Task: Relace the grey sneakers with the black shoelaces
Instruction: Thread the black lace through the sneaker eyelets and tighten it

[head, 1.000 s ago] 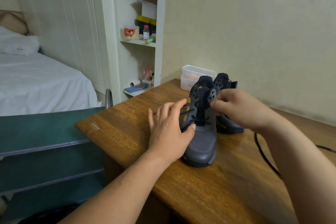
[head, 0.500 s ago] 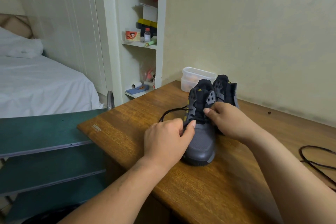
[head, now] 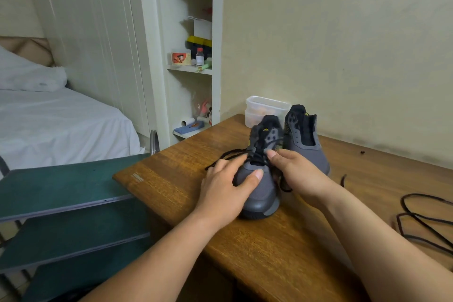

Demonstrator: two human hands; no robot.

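Lacing of the near sneaker [head: 261,200] was the step in hand. It stood on the worktop [head: 186,179] with its toe toward us. The second sneaker [head: 304,144] stood just beside it at one o'clock, its eyelets bare as far as we could see.

Our left hand [head: 228,193] lay over the toe, thumb across the top and fingers fairly straight along the side, steadying rather than gripping. Our right hand [head: 299,176] sat at the tongue with its fingers curled. It seemed to pinch the shoelace [head: 257,159] near the lower eyelets, though the contact itself was hidden.

That shoelace crossed the lower rows only, and one loose end ran off toward ten o'clock. We judged the task well short of half done. Next we needed to draw the slack through, find the free tip and feed it into the next eyelet up.

A second lace [head: 421,223] lay in loops on the worktop at four o'clock, well apart, presumably for the second sneaker.
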